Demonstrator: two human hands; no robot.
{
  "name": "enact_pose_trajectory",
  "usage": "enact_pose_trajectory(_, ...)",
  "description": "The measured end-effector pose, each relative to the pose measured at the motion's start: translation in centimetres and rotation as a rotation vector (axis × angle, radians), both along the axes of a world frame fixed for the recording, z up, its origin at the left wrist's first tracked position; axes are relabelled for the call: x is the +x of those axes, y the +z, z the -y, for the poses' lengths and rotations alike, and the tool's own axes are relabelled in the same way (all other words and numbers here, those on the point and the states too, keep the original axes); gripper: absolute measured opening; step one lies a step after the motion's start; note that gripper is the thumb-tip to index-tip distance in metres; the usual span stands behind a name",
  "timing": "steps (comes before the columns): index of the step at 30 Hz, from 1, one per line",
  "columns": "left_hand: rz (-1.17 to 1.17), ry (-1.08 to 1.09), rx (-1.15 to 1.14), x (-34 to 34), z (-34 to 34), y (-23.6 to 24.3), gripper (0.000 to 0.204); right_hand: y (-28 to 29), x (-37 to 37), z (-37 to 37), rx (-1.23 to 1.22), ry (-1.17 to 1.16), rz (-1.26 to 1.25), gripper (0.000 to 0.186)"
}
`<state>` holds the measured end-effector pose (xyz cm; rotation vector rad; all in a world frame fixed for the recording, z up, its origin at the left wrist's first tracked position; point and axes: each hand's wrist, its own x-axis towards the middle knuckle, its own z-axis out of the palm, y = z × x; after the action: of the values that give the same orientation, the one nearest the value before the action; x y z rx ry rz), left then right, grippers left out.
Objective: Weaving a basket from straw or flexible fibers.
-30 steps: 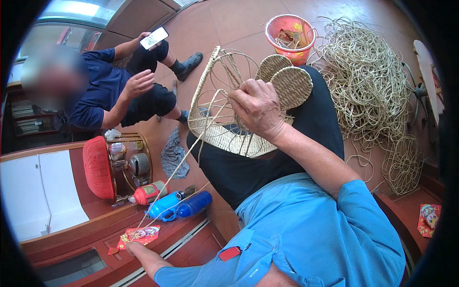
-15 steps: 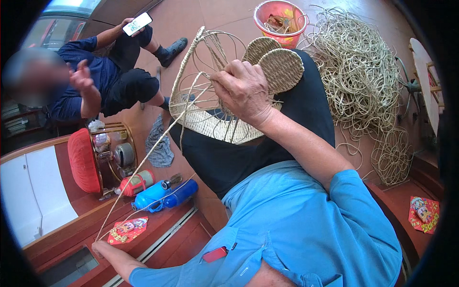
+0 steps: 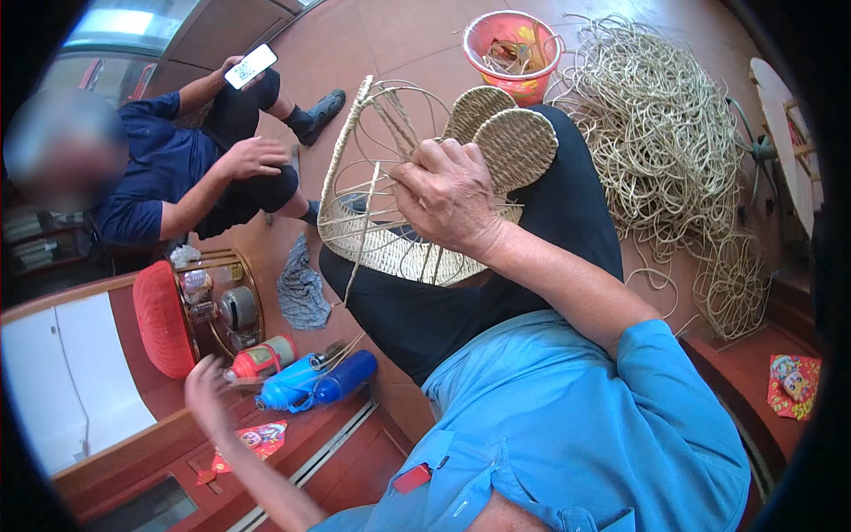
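On my lap lies a half-woven straw piece (image 3: 399, 254) with a dense woven band, a cord-wrapped edge and bare thin loops. My right hand (image 3: 450, 197) is closed in a pinch on its strands; the fingers hide the exact spot. Two oval woven straw pads (image 3: 518, 149) rest just beyond this hand, against my thigh. A straw cord (image 3: 359, 244) runs from the piece down toward the bottles. Off to the left, my left hand (image 3: 206, 390) is raised, somewhat blurred, with its fingers apart and nothing visible in them.
A big heap of straw cord (image 3: 665, 124) lies on the floor at right, near a red bucket (image 3: 523, 86) with cord scraps. Blue bottles (image 3: 346, 377), a red bottle (image 3: 266, 357) and a grey cloth (image 3: 301, 288) are at left. A seated person (image 3: 164, 168) holds a phone (image 3: 251, 66).
My left hand has let go of the cord it held taut and risen; the cord now hangs slack. My right hand keeps its grip. The other person's free hand has lowered toward their knee.
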<state>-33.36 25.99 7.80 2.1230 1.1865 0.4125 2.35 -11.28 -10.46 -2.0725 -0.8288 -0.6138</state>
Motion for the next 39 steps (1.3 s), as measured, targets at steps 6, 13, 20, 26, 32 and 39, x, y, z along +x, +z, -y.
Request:
enact_pose_trajectory(6,0.221,-0.571,-0.237,17.5,25.3,-10.0,0.037,2.9,-1.5,-1.2,0.005,0.058,0.01,0.015)
enact_pose_trajectory(13,0.51,-0.473,0.127,27.5,23.9,-16.9,0.015,1.2,-1.5,-0.1,-0.081,0.067,-0.065,0.018)
enact_pose_trajectory(20,0.497,-0.369,-0.185,28.5,24.6,-14.3,0.016,1.8,-0.9,0.1,-0.108,0.046,-0.05,0.019)
enact_pose_trajectory(26,0.882,-0.263,-0.711,26.8,25.4,-14.9,0.018,1.7,-1.4,-0.6,-0.033,0.028,0.004,0.022)
enact_pose_trajectory(32,0.91,-0.2,-0.887,21.9,22.5,-11.6,0.019,1.3,-1.4,-0.8,-0.071,0.09,0.107,0.02)
enact_pose_trajectory(39,0.828,0.263,-0.805,7.4,7.5,-15.6,0.023,0.6,-0.1,-0.1,-0.07,0.09,0.14,0.017)
